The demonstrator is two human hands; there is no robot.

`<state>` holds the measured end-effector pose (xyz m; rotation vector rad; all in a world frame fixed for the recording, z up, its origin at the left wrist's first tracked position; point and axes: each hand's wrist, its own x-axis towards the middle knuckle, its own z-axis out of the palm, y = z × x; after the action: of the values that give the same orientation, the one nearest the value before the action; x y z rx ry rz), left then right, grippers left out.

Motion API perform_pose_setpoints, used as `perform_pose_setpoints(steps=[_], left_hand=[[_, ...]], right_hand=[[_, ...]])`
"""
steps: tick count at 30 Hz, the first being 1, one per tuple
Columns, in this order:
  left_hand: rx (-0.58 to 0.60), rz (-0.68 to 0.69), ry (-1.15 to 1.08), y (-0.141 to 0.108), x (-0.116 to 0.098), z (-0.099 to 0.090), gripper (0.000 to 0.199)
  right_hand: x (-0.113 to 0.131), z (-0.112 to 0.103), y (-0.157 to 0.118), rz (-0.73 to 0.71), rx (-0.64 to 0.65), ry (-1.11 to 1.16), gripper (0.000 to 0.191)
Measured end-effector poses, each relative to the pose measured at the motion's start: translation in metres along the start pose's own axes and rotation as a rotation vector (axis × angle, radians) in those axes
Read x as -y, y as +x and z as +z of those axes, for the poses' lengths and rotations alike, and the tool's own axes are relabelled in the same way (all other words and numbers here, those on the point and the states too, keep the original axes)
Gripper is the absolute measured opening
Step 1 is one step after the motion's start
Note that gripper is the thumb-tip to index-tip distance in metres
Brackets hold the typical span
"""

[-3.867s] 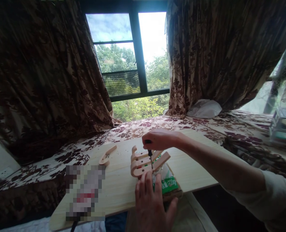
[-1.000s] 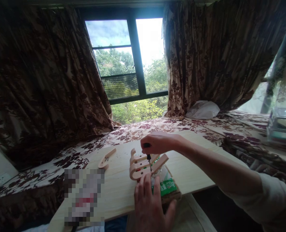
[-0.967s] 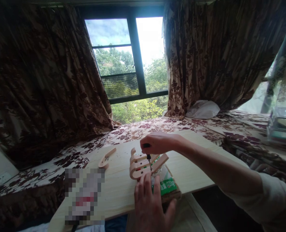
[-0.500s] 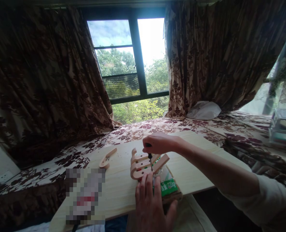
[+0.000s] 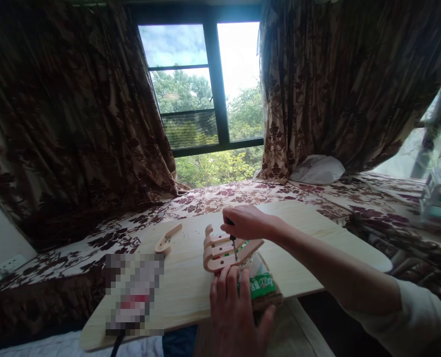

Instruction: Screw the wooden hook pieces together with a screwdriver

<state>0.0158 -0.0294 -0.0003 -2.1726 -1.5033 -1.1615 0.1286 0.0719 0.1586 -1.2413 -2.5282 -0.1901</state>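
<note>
- Screwdriver with a black handle and thin metal shaft (image 5: 232,240): nearly upright, tilted slightly, its tip down at the nearest curved strip.
- Pale, smooth, curved wooden strips with dark round holes (image 5: 216,263): side by side, bent ends curling up, resting across the packet.
- Green-and-white, printed, clear-wrapped flat packet (image 5: 264,286): lying flat under the strips, partly hidden, near the edge of a pale wooden board (image 5: 183,297).

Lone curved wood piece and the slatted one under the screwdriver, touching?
Apart. The head view shows bare board between the lone curved piece and the slatted piece.
</note>
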Motion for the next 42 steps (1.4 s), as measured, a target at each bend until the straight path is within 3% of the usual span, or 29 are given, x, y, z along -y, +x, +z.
perform_pose_setpoints(steps=[7,16,22,25,33,42], left_hand=[[0.011,-0.006,0.009,0.0,-0.004,-0.004,0.054],[0.018,-0.01,0.02,0.001,-0.005,-0.005,0.052],[0.024,-0.012,0.022,0.001,-0.004,-0.005,0.053],[0.025,-0.008,0.037,0.001,-0.004,-0.005,0.053],[0.018,-0.023,0.011,0.002,-0.004,-0.005,0.053],[0.02,-0.023,0.007,0.001,-0.004,-0.004,0.053]], right_hand=[[-0.005,-0.015,-0.008,-0.189,0.051,0.139,0.014],[-0.004,0.005,-0.002,0.027,-0.008,0.045,0.023],[-0.002,-0.01,-0.009,-0.114,0.075,0.11,0.02],[0.001,-0.008,-0.011,-0.158,0.056,0.169,0.016],[-0.006,0.008,-0.003,0.071,-0.004,0.113,0.021],[-0.007,-0.006,-0.007,-0.099,0.03,0.138,0.013]])
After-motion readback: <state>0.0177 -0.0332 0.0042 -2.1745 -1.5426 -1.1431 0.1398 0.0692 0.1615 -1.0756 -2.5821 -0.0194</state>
